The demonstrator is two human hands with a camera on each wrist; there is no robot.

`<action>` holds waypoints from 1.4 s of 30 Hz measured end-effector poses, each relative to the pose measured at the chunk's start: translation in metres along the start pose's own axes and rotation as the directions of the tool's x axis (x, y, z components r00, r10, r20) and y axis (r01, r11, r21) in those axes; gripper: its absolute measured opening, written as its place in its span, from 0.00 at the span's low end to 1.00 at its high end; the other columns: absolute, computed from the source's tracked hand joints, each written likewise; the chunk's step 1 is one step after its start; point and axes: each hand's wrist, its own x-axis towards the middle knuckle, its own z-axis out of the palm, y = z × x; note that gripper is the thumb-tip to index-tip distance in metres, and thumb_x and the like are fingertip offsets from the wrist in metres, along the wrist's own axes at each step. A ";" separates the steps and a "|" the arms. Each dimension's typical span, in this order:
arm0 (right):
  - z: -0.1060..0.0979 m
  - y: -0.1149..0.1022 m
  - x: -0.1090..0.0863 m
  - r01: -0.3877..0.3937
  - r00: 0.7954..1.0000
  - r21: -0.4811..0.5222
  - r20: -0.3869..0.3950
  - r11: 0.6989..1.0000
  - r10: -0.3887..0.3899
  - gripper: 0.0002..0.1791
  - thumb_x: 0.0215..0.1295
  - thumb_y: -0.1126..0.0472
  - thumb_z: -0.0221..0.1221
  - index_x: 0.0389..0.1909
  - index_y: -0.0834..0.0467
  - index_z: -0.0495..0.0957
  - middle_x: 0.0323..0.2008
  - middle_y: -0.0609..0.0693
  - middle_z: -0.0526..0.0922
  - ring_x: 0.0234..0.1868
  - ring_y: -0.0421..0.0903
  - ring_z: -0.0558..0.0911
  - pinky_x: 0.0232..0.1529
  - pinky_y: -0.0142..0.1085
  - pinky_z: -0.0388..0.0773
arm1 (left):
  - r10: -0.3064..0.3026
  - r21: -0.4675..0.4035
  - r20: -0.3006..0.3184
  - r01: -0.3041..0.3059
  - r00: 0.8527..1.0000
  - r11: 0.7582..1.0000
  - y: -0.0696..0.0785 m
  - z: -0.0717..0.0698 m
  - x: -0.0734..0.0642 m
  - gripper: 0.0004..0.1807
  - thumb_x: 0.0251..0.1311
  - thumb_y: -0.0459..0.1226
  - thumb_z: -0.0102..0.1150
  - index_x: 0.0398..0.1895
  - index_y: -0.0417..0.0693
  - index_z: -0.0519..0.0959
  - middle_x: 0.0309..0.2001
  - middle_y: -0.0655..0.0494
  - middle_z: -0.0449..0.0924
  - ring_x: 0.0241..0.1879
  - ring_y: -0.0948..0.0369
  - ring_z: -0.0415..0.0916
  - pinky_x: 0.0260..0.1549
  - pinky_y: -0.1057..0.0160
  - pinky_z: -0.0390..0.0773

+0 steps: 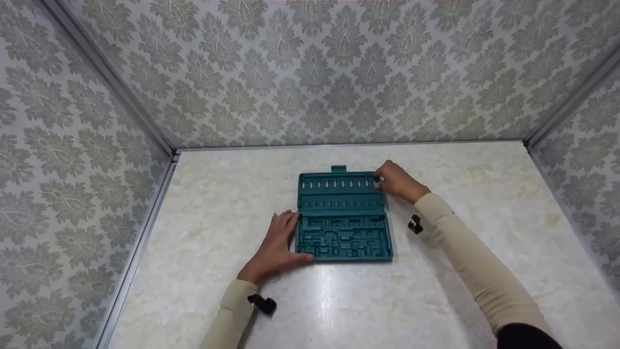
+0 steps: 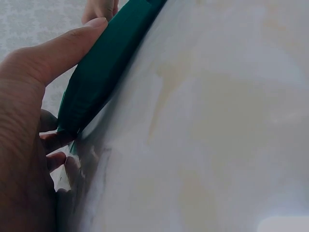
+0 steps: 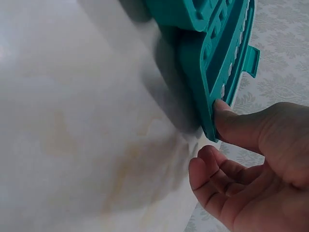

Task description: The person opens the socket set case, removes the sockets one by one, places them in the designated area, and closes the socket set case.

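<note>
An opened green plastic tool case [image 1: 341, 237] lies on the table with its molded compartments facing up. Small silver bits [image 1: 334, 183] stand in a row in its far half, the lid [image 1: 341, 199]. My left hand [image 1: 276, 247] holds the near left corner, thumb on the front edge and fingers along the left side. In the left wrist view, the thumb [image 2: 72, 50] rests on the case's edge. At the far right corner, my right hand [image 1: 398, 182] holds the lid, its thumb [image 3: 236, 125] on the rim. Its other fingers curl below that corner; their contact with the lid is unclear.
The pale marbled table [image 1: 193, 271] meets patterned walls [image 1: 315, 72] at the back and sides. A latch tab [image 1: 338, 168] sticks out from the lid's far edge. Small black devices [image 1: 264, 304] are on both wrists.
</note>
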 end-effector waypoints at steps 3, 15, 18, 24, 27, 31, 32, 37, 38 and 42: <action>0.001 0.002 0.000 0.019 1.000 0.001 -0.009 1.000 -0.019 0.13 0.76 0.72 0.65 0.55 0.75 0.87 0.49 0.69 0.85 0.53 0.63 0.82 0.57 0.60 0.80 | -0.003 0.006 0.007 0.003 1.000 1.000 -0.001 0.000 0.001 0.72 0.54 0.68 0.77 0.91 0.44 0.50 0.86 0.43 0.56 0.88 0.43 0.43 0.86 0.41 0.34; 0.005 0.002 -0.009 -0.111 0.993 0.004 -0.028 0.994 0.111 0.16 0.80 0.70 0.62 0.60 0.77 0.81 0.54 0.72 0.80 0.58 0.67 0.80 0.62 0.61 0.78 | 0.024 0.068 0.017 -0.025 1.000 0.997 -0.006 0.005 0.010 0.72 0.53 0.73 0.73 0.92 0.49 0.49 0.87 0.47 0.55 0.89 0.48 0.44 0.86 0.46 0.33; 0.009 0.003 -0.010 -0.117 0.993 0.005 -0.020 0.993 0.117 0.17 0.81 0.69 0.61 0.62 0.76 0.80 0.55 0.72 0.79 0.58 0.67 0.79 0.62 0.61 0.78 | 0.014 0.070 0.008 -0.015 1.000 0.997 -0.008 0.009 0.007 0.72 0.53 0.74 0.72 0.92 0.49 0.50 0.87 0.48 0.56 0.88 0.48 0.45 0.86 0.47 0.34; 0.015 0.003 -0.012 -0.128 0.991 0.005 -0.023 0.992 0.129 0.16 0.81 0.69 0.61 0.62 0.76 0.79 0.56 0.72 0.78 0.59 0.67 0.79 0.63 0.61 0.78 | 0.000 0.055 -0.003 0.000 1.000 0.998 -0.009 0.015 0.000 0.72 0.53 0.74 0.72 0.92 0.49 0.50 0.87 0.47 0.56 0.88 0.47 0.45 0.87 0.45 0.36; 0.015 0.001 -0.010 -0.134 0.991 -0.002 -0.015 0.991 0.134 0.17 0.82 0.68 0.60 0.63 0.75 0.79 0.57 0.71 0.78 0.61 0.66 0.78 0.65 0.60 0.77 | -0.009 0.059 -0.006 0.009 1.000 0.998 -0.009 0.015 -0.002 0.72 0.53 0.73 0.73 0.92 0.49 0.51 0.87 0.47 0.56 0.88 0.47 0.45 0.86 0.45 0.37; 0.013 -0.001 -0.009 -0.134 0.991 -0.027 -0.024 0.991 0.133 0.17 0.82 0.67 0.61 0.63 0.74 0.80 0.57 0.70 0.78 0.61 0.66 0.78 0.65 0.60 0.77 | -0.007 0.058 -0.019 0.008 1.000 0.998 -0.007 0.014 0.000 0.71 0.53 0.73 0.73 0.91 0.48 0.51 0.87 0.47 0.57 0.88 0.47 0.46 0.87 0.46 0.36; 0.012 -0.001 -0.009 -0.133 0.991 -0.035 -0.028 0.991 0.132 0.17 0.82 0.67 0.61 0.63 0.73 0.80 0.56 0.70 0.78 0.61 0.66 0.78 0.64 0.61 0.77 | -0.007 0.057 -0.018 0.008 1.000 0.998 -0.006 0.014 0.000 0.71 0.54 0.73 0.72 0.91 0.47 0.51 0.87 0.47 0.57 0.88 0.47 0.46 0.87 0.46 0.36; 0.011 -0.004 -0.010 -0.156 0.987 -0.049 -0.036 0.987 0.154 0.17 0.82 0.67 0.61 0.64 0.72 0.80 0.56 0.69 0.77 0.59 0.64 0.77 0.62 0.60 0.78 | -0.016 0.048 -0.006 0.016 1.000 0.999 -0.003 0.011 0.000 0.72 0.54 0.73 0.72 0.91 0.46 0.50 0.87 0.46 0.56 0.88 0.47 0.45 0.86 0.48 0.35; 0.011 -0.005 -0.009 -0.160 0.987 -0.045 -0.041 0.986 0.158 0.17 0.82 0.66 0.61 0.63 0.72 0.80 0.56 0.69 0.76 0.58 0.64 0.77 0.61 0.60 0.78 | -0.017 0.045 -0.007 0.018 1.000 0.999 -0.003 0.010 0.000 0.72 0.53 0.73 0.73 0.91 0.46 0.50 0.87 0.45 0.56 0.88 0.46 0.44 0.86 0.47 0.35; 0.010 -0.007 -0.006 -0.155 0.986 -0.026 -0.067 0.988 0.153 0.17 0.81 0.66 0.63 0.63 0.71 0.80 0.55 0.67 0.76 0.56 0.61 0.76 0.60 0.59 0.77 | -0.038 0.028 -0.021 0.039 0.999 0.999 -0.001 0.004 -0.001 0.72 0.52 0.71 0.75 0.91 0.46 0.50 0.87 0.45 0.55 0.89 0.45 0.43 0.86 0.45 0.36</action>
